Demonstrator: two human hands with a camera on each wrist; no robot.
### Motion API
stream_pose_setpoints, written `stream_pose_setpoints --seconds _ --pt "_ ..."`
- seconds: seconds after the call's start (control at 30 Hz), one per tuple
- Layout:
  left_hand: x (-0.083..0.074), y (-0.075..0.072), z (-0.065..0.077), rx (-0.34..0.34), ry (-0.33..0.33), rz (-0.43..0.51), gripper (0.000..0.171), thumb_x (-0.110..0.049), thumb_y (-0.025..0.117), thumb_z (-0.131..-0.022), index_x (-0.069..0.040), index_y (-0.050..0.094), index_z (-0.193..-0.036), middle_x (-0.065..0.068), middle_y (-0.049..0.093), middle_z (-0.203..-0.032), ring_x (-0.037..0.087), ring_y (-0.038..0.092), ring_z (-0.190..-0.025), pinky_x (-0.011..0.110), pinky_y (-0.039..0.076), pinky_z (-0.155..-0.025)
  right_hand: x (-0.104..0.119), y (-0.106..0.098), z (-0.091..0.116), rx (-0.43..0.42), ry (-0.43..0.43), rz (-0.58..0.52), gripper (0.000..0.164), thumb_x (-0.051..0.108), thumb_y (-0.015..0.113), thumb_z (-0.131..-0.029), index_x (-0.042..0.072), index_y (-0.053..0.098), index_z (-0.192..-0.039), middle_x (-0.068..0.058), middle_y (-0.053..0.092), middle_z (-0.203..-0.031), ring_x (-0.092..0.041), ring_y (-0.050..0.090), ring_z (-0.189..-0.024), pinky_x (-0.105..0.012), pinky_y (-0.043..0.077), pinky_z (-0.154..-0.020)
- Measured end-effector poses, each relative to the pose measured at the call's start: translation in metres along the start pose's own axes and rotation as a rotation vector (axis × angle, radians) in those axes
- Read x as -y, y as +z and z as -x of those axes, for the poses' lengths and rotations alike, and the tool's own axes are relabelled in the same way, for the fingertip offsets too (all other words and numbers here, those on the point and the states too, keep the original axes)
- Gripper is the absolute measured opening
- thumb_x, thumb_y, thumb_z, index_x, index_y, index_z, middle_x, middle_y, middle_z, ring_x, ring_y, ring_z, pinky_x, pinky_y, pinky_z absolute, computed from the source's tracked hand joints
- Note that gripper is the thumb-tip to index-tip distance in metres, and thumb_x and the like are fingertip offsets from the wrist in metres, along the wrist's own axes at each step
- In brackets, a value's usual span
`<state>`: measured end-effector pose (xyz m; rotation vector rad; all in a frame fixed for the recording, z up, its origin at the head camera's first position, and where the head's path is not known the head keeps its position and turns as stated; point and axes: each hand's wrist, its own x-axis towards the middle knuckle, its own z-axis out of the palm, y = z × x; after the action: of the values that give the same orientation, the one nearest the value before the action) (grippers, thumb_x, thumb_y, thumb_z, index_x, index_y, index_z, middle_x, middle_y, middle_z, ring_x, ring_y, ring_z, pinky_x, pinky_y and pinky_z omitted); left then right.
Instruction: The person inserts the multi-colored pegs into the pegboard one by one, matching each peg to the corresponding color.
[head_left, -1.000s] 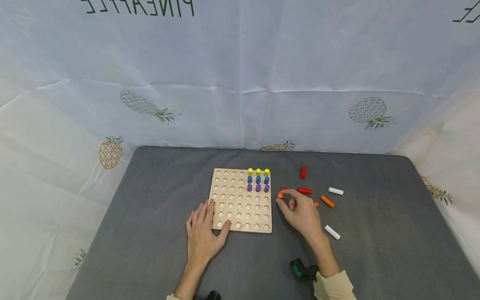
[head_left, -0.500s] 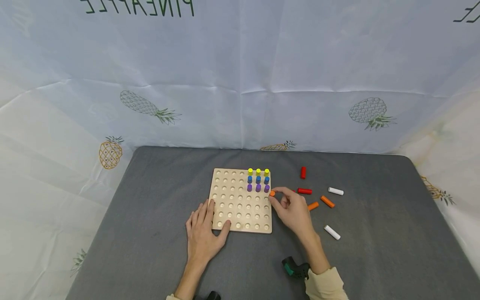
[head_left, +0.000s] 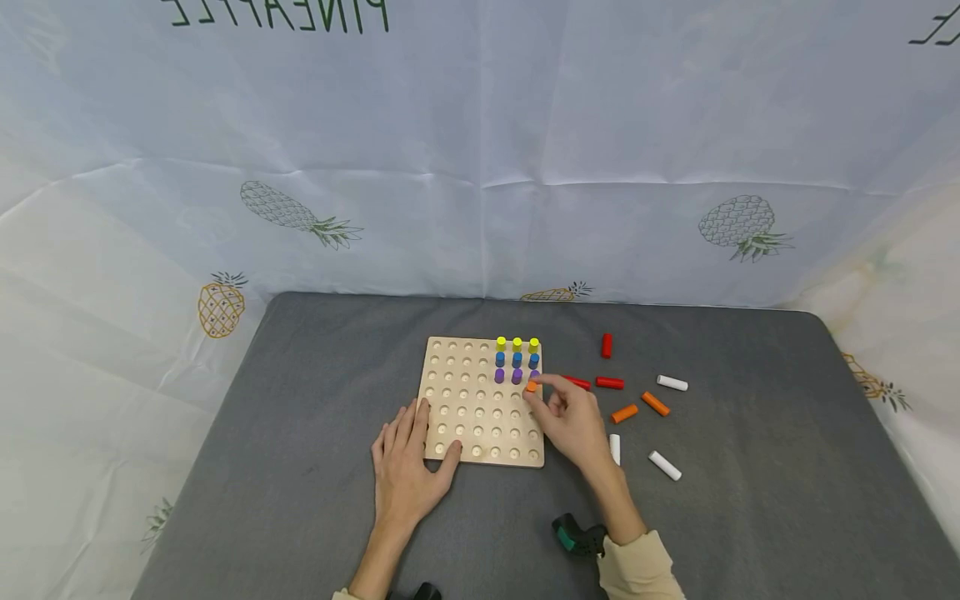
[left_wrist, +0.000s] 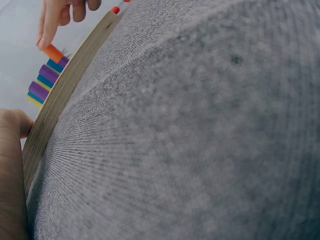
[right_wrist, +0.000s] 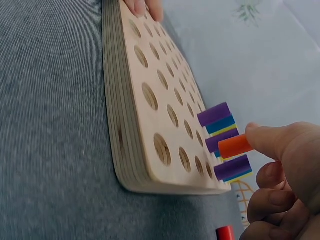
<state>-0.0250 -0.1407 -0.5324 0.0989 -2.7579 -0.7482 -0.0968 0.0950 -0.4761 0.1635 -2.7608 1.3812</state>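
Observation:
A square wooden pegboard (head_left: 454,424) with rows of round holes lies on the grey table. Yellow pegs (head_left: 517,344), blue pegs (head_left: 517,360) and purple pegs (head_left: 517,377) stand in rows at its far right corner. My right hand (head_left: 573,421) pinches an orange peg (right_wrist: 235,146) between thumb and index finger, over the board's right side just nearer than the purple row. In the right wrist view the peg is tilted, its lower end in front of the purple pegs. My left hand (head_left: 408,475) rests with extended fingers on the board's near left corner.
Right of the board lie loose red pegs (head_left: 610,383), orange pegs (head_left: 656,404) and white pegs (head_left: 664,465). A white peg (head_left: 615,448) is partly hidden by the right forearm. Behind the table hangs a pale cloth (head_left: 420,233) with pineapple prints.
My right hand has carried the orange peg leftward from beside the board to over its right edge. A white peg has come into sight beside the right wrist. The left hand stays put.

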Motion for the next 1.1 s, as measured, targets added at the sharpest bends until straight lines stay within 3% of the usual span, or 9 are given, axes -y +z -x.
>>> stream_pose_setpoints --seconds 0.3,1.1 --pt "0.001 -0.001 0.000 -0.002 -0.002 0.000 0.082 -0.050 0.073 -0.087 -0.009 0.048 -0.153 0.017 0.052 -0.155 0.040 0.046 -0.144 0.062 0.028 -0.116 0.011 0.012 -0.004 0.034 0.029 -0.087 0.026 0.021 0.077 -0.092 0.010 0.075 -0.116 0.003 0.042 -0.058 -0.006 0.032 -0.047 -0.020 0.023 -0.045" --pt "0.000 0.000 0.000 0.014 -0.003 -0.003 0.082 -0.051 0.071 -0.088 -0.009 0.046 -0.154 0.017 0.051 -0.155 0.040 0.046 -0.144 0.062 0.028 -0.116 0.013 0.029 -0.005 0.083 0.012 -0.083 0.024 0.020 0.078 -0.091 0.014 0.077 -0.114 0.000 0.045 -0.057 -0.001 0.034 -0.045 -0.021 0.025 -0.044"
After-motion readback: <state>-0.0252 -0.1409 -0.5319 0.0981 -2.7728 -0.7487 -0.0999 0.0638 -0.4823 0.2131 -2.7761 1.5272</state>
